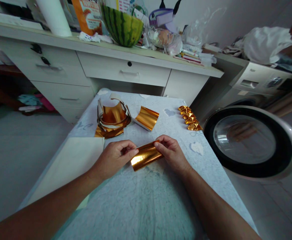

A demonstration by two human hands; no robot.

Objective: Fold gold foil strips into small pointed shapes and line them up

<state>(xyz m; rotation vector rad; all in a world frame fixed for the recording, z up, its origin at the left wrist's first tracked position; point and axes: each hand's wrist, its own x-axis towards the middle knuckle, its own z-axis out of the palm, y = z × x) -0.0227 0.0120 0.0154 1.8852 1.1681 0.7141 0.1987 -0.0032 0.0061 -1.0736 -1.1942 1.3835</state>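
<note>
Between my two hands is a sheet of shiny gold foil paper [146, 156], curled and tilted above the cloth-covered table. My left hand [117, 156] pinches its upper left edge between thumb and fingers. At the upper right edge, my right hand [172, 151] grips it with the thumb on the gold face. Another curved gold sheet [147, 117] lies just beyond, pale on its underside. Left of that sits a pile of curled gold paper and strips [113, 116]. A row of several folded gold paper pieces [189, 118] lies near the table's right edge.
Pale paper sheets [68, 163] lie at the left of the patterned tablecloth [136, 206]. Behind stands a white drawer desk [126, 68] bearing a cut watermelon [122, 26], a paper roll [54, 18] and plastic bags. On the right, an open round washing machine door [252, 141] is beside the table.
</note>
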